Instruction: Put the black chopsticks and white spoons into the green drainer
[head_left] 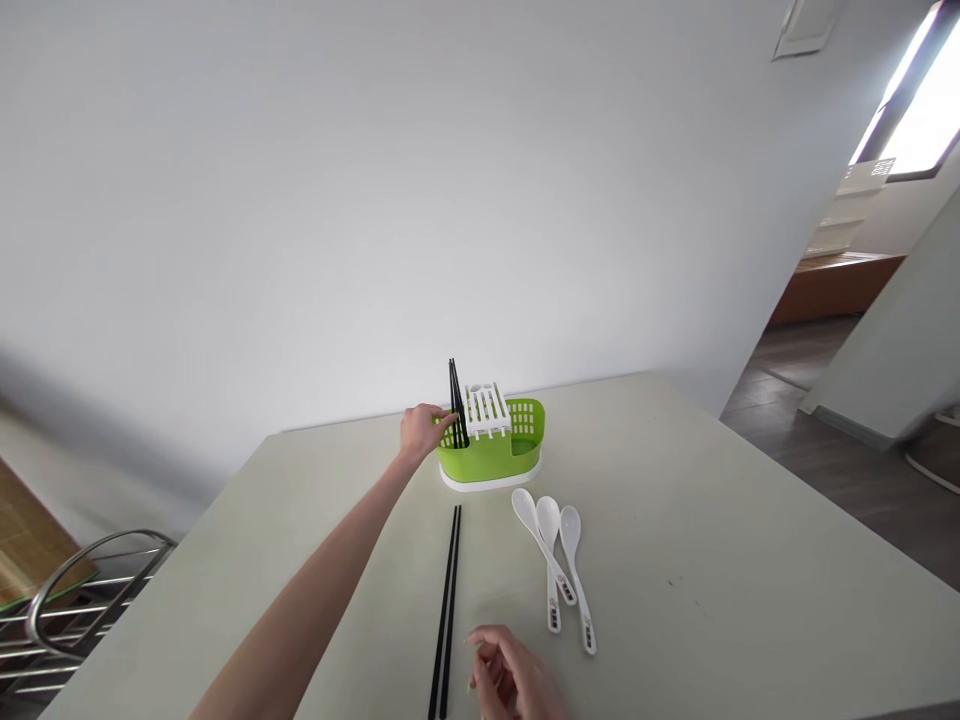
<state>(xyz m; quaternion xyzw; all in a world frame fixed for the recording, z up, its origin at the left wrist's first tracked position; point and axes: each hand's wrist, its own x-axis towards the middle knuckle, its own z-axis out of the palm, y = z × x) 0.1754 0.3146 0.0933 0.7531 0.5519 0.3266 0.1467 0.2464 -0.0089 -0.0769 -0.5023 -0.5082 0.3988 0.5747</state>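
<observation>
My left hand (422, 431) reaches to the left end of a green and white cutlery holder (480, 465). Its fingers are closed at the black chopsticks (456, 390) standing in the holder's left compartment, slightly tilted; some fingertips are hidden. Another pair of black chopsticks (448, 610) lies side by side on the table in front of the holder. Just right of their near ends is my right hand (517, 675), fingers loosely curled in with nothing seen in them. Three white spoons (571, 540) lie to the right of that pair, two of them crossing.
A white slotted rack (487, 408) sits across the holder's middle. The pale table (675, 560) stands against a white wall (450, 200). A metal wire rack (82, 600) is beyond the table's left edge, and floor (795, 360) shows past the right edge.
</observation>
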